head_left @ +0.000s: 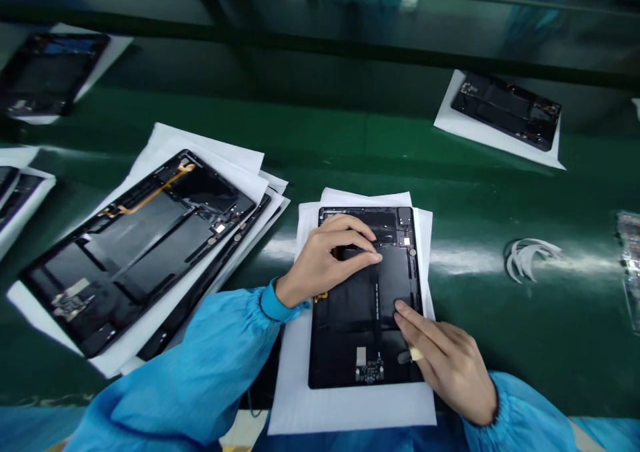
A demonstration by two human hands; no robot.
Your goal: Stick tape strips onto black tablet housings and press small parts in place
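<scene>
Green worktable (490, 205); open tablet (345, 332) beneath left fingers (351, 224), curled, and right fingers (423, 325), extended (both grips unclear).

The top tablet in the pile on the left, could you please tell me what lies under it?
Under the top tablet, white sheets and another tablet's edge show; anything deeper is covered.

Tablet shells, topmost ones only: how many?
5: centre shell, under left hand and right hand; left-stack shell; left-edge shell; upper-left shell; upper-right shell. Others beneath, some possibly hidden.
</scene>
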